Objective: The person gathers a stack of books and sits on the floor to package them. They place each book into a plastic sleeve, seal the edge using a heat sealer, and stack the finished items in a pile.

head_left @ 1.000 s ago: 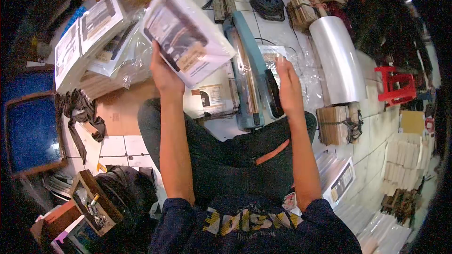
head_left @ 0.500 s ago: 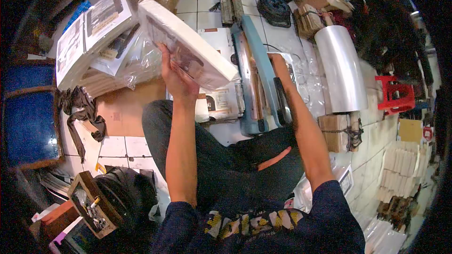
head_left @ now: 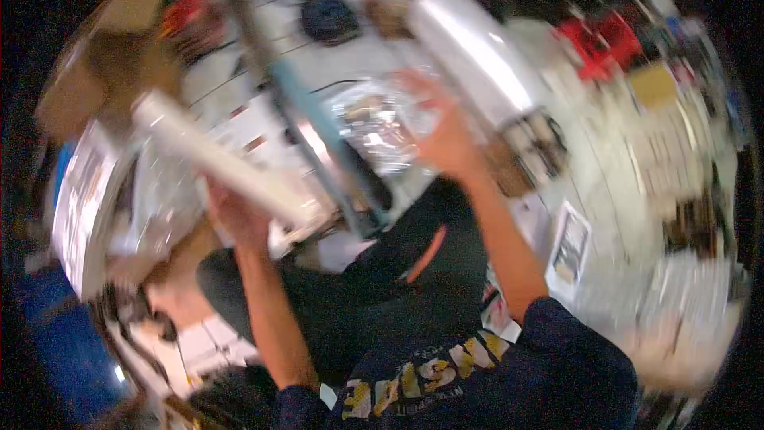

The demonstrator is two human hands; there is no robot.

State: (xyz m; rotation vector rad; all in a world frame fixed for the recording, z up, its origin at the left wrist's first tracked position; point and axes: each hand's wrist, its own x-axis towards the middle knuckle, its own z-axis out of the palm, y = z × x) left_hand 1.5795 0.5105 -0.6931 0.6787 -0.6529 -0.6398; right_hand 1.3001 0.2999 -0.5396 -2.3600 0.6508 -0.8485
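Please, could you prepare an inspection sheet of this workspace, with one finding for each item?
Surface: white tiled floor, crowded.
Job's things: thick white packet, tilted; clear plastic; long teal device between them.
Clutter: stacked packets at far left; silvery roll at upper right.
Hands: left hand holds the white packet; right hand is at the plastic, contact unclear through blur.
Cables: thin dark line near the device, possibly a cord.
Surroundings: red stool at upper right; dark picture edges.

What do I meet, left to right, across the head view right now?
Stack of printed books → left hand → blue heat sealer → right hand → red plastic stool.
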